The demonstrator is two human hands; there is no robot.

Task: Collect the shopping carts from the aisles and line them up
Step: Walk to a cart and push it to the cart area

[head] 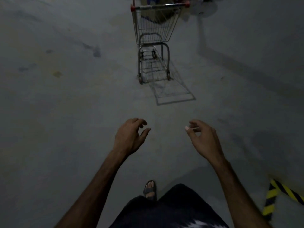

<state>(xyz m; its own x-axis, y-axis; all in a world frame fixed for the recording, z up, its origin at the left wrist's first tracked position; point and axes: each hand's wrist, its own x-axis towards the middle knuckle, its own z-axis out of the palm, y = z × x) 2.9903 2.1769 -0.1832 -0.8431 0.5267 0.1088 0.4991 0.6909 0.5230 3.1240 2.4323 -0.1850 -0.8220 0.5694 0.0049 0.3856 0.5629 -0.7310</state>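
A metal wire shopping cart [154,30] stands ahead of me on the grey concrete floor, its handle with red end caps [160,6] facing me near the top of the view. My left hand [131,135] and my right hand [203,137] are both stretched out in front of me, well short of the cart. Each hand is empty, with the fingers loosely curled and apart. The cart's basket looks empty; its wheels [141,79] rest on the floor and its shadow falls toward me on the right.
A yellow-and-black striped barrier [278,195] crosses the lower right corner. A round pale fan base and pole [203,9] stand right of the cart by a grey wall. Cluttered items lie beyond the cart. My sandalled foot [150,189] steps forward.
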